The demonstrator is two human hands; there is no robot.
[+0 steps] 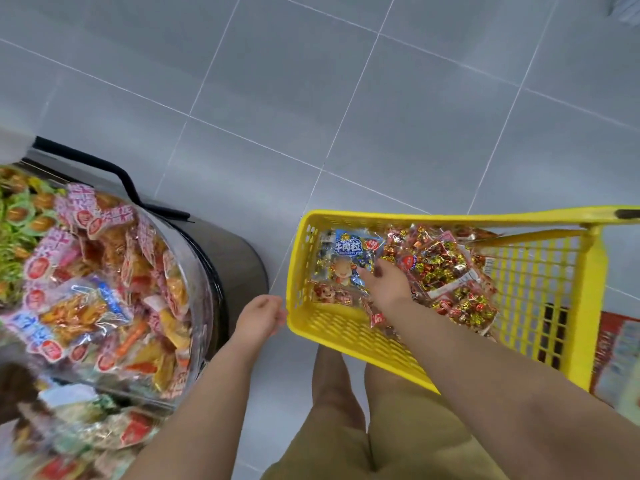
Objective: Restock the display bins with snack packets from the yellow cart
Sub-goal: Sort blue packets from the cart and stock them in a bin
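Observation:
The yellow cart stands at the right with snack packets in its basket. A blue beef-cube packet lies at its far left, and red-and-gold candy packets fill the middle. My right hand reaches into the basket and rests on the packets beside the blue one, fingers spread. Whether it grips one I cannot tell. My left hand hangs just outside the cart's near left corner with fingers loosely curled, holding nothing. The display bin at the left holds pink and orange snack packets.
Grey tiled floor lies between the bin and the cart. A black bar runs along the display stand's far edge. More bins of packets sit at the lower left. A red box shows behind the cart at the right.

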